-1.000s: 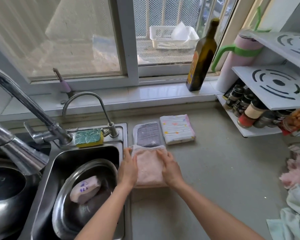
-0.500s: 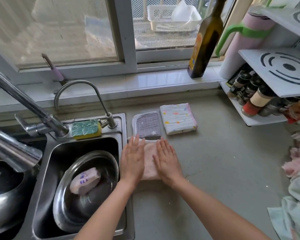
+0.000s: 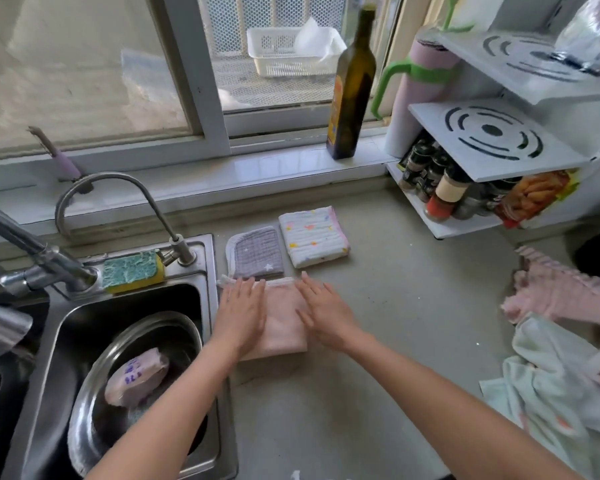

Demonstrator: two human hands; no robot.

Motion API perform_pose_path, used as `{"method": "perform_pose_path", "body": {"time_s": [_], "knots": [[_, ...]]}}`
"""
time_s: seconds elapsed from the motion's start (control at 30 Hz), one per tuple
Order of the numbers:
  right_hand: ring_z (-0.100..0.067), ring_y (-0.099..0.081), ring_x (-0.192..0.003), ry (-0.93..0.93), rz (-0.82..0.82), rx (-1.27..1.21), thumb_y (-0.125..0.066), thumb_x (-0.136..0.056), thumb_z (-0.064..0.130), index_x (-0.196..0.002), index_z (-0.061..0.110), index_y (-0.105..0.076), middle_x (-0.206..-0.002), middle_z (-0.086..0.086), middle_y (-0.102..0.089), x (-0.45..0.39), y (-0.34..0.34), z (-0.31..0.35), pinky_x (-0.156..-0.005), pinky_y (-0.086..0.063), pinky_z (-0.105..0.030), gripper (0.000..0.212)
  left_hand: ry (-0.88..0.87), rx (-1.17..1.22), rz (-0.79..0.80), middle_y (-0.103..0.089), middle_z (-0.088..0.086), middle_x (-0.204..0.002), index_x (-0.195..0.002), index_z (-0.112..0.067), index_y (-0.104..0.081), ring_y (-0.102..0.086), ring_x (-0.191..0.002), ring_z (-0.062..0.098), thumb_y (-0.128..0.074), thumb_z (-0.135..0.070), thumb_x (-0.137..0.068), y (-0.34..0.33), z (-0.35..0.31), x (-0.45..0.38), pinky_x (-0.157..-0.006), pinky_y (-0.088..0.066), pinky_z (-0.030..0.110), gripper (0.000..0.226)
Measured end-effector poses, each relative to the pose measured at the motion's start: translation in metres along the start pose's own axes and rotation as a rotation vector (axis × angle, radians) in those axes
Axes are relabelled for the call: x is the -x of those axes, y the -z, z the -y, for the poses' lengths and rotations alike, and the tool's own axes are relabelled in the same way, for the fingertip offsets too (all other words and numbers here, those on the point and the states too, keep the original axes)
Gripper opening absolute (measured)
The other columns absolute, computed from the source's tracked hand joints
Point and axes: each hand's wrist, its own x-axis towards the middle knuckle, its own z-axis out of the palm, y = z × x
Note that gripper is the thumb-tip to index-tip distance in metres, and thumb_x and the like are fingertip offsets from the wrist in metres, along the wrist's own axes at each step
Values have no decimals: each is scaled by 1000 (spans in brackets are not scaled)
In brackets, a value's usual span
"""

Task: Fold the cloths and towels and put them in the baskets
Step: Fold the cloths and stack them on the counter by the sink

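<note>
A folded pink cloth [image 3: 282, 317] lies on the grey counter just right of the sink. My left hand [image 3: 240, 315] rests flat on its left side, fingers spread. My right hand [image 3: 323, 311] lies flat on its right edge, fingers apart, gripping nothing. Behind the pink cloth sit a folded grey cloth with white stars [image 3: 256, 252] and a folded white cloth with coloured dots [image 3: 313, 236]. At the right edge lie an unfolded pink towel [image 3: 565, 296] and a pale green towel [image 3: 555, 403]. A white basket [image 3: 281, 60] stands outside the window.
A steel sink [image 3: 201, 341] at the left holds a metal bowl [image 3: 94, 386] with a wrapped packet. A sponge [image 3: 132, 270] sits by the faucet [image 3: 174, 237]. A dark oil bottle [image 3: 352, 95] stands on the sill. A white spice rack [image 3: 465, 161] stands at the right.
My hands went from gripping the pink cloth's sides to lying flat on it, then slid apart toward its edges. The camera tipped upward slightly.
</note>
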Motion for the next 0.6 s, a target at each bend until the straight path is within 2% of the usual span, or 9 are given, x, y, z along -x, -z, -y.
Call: {"method": "perform_pose_path", "body": {"time_s": [0.03, 0.1, 0.17, 0.2, 0.3, 0.47, 0.6], "knots": [[-23, -30, -140, -50, -32, -37, -40, -100, 28, -147, 13, -29, -156, -9, -24, 13, 8, -13, -113, -21, -33, 51, -42, 16, -9, -46, 11, -141, -138, -13, -41, -42, -129, 30, -29, -26, -95, 5, -10, -3, -106, -33, 41, 47], [-27, -46, -127, -167, -49, -69, -43, -98, 25, -137, 13, -45, -143, -10, -46, 41, 27, -45, -101, -36, -33, 41, -150, -29, -1, -60, 7, -121, -117, -21, -55, -56, -109, 31, -35, -28, -94, 22, -40, -3, -84, -47, 38, 31], [-29, -54, -117, -274, -48, -69, -44, -97, 24, -128, 14, -55, -130, -12, -58, 71, 48, -81, -92, -42, -34, 34, -306, -128, 14, -63, 5, -110, -106, -20, -53, -61, -101, 30, -34, -31, -95, 30, -83, -7, -68, -49, 31, 25], [-30, -56, -114, -326, -63, -67, -44, -96, 23, -124, 14, -58, -126, -11, -61, 87, 59, -99, -90, -43, -34, 32, -364, -133, 59, -62, 6, -110, -107, -17, -53, -61, -102, 29, -34, -30, -97, 32, -108, -9, -66, -49, 29, 25], [-30, -59, -106, -476, -163, -71, -47, -94, 21, -115, 14, -63, -115, -9, -66, 143, 81, -149, -84, -47, -34, 27, -465, -24, 164, -60, 8, -120, -117, -15, -55, -59, -110, 30, -40, -30, -97, 21, -181, -16, -84, -51, 35, 29], [-30, -61, -96, -668, -257, -105, -50, -91, 20, -104, 11, -62, -103, -9, -67, 241, 89, -210, -74, -45, -33, 20, -624, 129, 318, -59, 4, -128, -129, -17, -53, -55, -118, 24, -46, -32, -97, -3, -285, -7, -95, -46, 34, 36], [-29, -60, -94, -759, -323, -146, -48, -95, 25, -104, 11, -62, -103, -9, -64, 281, 88, -239, -67, -38, -31, 22, -540, 345, 521, -54, 8, -135, -139, -12, -42, -54, -120, 25, -51, -33, -96, -21, -344, 2, -98, -44, 31, 48]]}}
